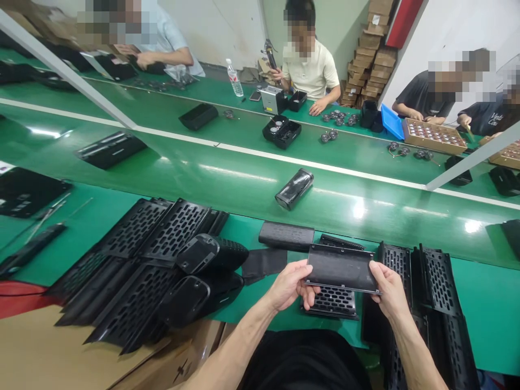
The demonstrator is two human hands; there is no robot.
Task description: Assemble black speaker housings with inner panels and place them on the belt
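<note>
Between my two hands is a black plastic speaker panel [341, 270], its smooth inner side facing me. My left hand [290, 284] pinches the left end, thumb on top and fingers curled below. The right end is gripped by my right hand [388, 281], its thumb along the edge. Just under the panel lies a black slotted grille [335, 301], partly covered. A black cover [286, 235] and a flat dark sheet [265, 264] lie beyond and to the left of my left hand. Two rounded black speaker housings [213, 252] [203, 298] rest farther left.
Stacked slotted grilles [150, 233] fill the left; more grilles [441, 281] stand at right. A black speaker [294, 188] sits on the green conveyor [244, 189]. White posts [69, 70] slant across. Several co-workers sit opposite. A power screwdriver [32, 246] and a cardboard box [60, 352] are at left.
</note>
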